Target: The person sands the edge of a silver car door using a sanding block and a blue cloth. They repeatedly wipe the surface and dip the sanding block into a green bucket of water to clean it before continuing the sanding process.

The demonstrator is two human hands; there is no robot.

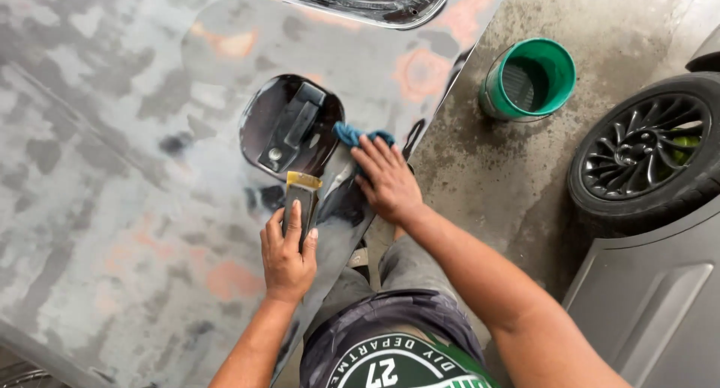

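My left hand (287, 254) presses a dark sanding block (301, 197) with a yellow top edge against a sanded grey car panel (112, 170), just below the open round fuel filler recess (291, 125). My right hand (387, 179) lies flat on a blue cloth (352, 134) at the panel's right edge, beside the recess. The panel is patchy, with grey, bare metal and orange-pink spots. Both forearms reach in from the bottom of the head view.
A green bucket (529, 79) stands on the concrete floor (480, 178) to the upper right. A dark alloy wheel with tyre (646, 152) and a grey body panel (652, 298) sit at the right. My knees and a dark printed shirt are at the bottom.
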